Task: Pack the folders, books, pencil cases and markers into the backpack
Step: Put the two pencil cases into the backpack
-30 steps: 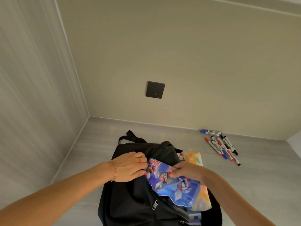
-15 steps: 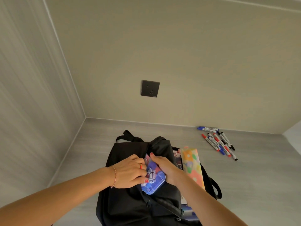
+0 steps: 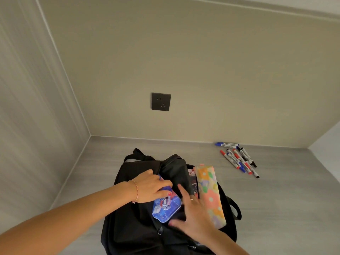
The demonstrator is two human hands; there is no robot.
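Note:
A black backpack (image 3: pixel 132 214) lies on the grey surface below me. A blue pencil case (image 3: pixel 166 208) with cartoon figures sticks halfway out of its front pocket. My left hand (image 3: pixel 151 187) rests on the case's upper end and grips the pocket edge there. My right hand (image 3: pixel 193 216) hovers just right of the blue case, fingers spread, holding nothing. A floral pencil case (image 3: pixel 210 196) in orange, yellow and green lies along the backpack's right side. Several markers (image 3: pixel 239 160) with red, blue and black caps lie scattered at the far right.
Walls close in the corner on the left and at the back, with a dark power socket (image 3: pixel 161 101) on the back wall. A white ledge (image 3: pixel 329 142) rises at the far right. A backpack strap loop (image 3: pixel 236 208) sticks out to the right.
The blue pencil case has gone from lying across the bag into the front pocket. My right hand has let go of it and opened; my left hand stays at the pocket.

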